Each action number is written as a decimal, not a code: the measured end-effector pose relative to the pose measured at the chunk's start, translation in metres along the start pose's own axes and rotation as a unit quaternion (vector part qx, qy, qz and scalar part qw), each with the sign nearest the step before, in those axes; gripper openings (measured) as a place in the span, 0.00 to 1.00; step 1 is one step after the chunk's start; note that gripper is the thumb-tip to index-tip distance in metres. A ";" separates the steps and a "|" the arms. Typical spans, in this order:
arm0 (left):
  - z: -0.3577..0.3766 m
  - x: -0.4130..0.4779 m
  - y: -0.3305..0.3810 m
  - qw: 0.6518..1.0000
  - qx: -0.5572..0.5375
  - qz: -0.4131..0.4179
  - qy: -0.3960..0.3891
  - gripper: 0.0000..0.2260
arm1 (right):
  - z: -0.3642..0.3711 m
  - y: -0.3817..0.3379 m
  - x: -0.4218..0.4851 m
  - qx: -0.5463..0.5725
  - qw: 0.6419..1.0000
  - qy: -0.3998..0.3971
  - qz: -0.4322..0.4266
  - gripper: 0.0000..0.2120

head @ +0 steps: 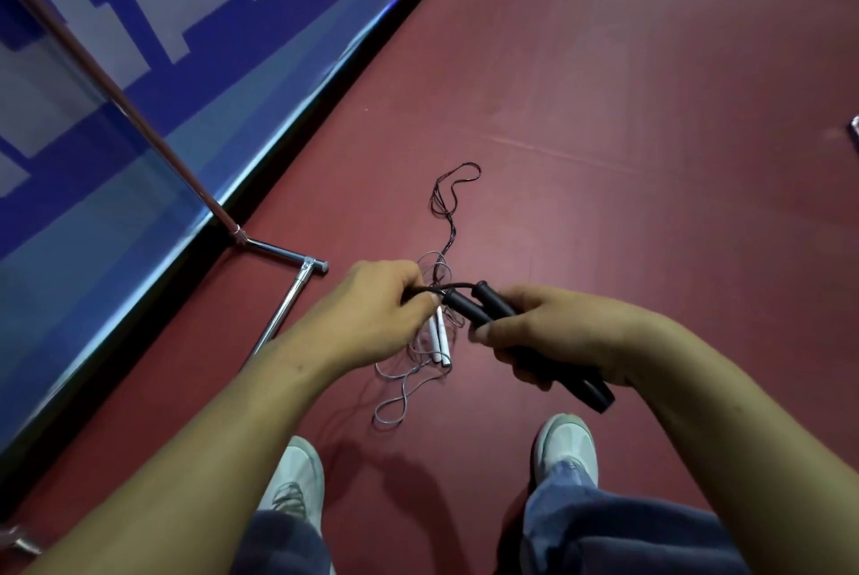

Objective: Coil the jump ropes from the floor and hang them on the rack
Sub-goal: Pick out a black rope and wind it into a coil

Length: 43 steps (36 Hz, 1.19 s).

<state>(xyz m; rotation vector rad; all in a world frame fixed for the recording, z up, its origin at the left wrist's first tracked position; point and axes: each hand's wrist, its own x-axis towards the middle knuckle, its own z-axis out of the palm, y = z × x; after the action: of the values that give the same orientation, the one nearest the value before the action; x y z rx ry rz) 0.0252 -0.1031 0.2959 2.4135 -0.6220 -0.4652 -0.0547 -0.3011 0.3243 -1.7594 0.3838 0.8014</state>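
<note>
My right hand (553,337) grips the two black handles (492,309) of a jump rope side by side, their tips pointing up-left. My left hand (376,309) pinches the black cord (453,285) where it arcs out of the handle tips. The rest of that dark cord (453,198) trails away over the red floor in a loose loop. Below my hands lies a second rope with white handles (439,342) and a thin grey cord (395,402), tangled on the floor. The metal rack (139,119) stands at the left, its base foot (283,314) near my left hand.
A blue banner barrier (186,39) runs diagonally along the left edge of the red floor (650,132). My two white shoes (297,481) stand just behind the grey rope. A small object (854,128) sits at the far right edge.
</note>
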 end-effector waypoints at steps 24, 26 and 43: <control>-0.015 0.004 -0.016 0.990 0.070 -0.057 0.106 0.13 | 0.015 -0.005 -0.006 -0.024 0.999 -0.023 -0.008 0.03; -0.016 0.005 -0.015 0.990 0.051 -0.058 0.119 0.10 | 0.017 -0.004 -0.005 -0.034 0.999 -0.007 -0.025 0.06; 0.025 -0.022 0.034 0.990 0.019 -0.012 -0.138 0.09 | 0.015 -0.013 0.009 0.198 0.968 0.135 -0.077 0.10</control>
<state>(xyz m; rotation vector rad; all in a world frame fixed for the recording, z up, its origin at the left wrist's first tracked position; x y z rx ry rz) -0.0154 -0.1277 0.3021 2.4139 -0.7238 -0.8133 -0.0456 -0.2821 0.3250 -1.4979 0.5395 0.3427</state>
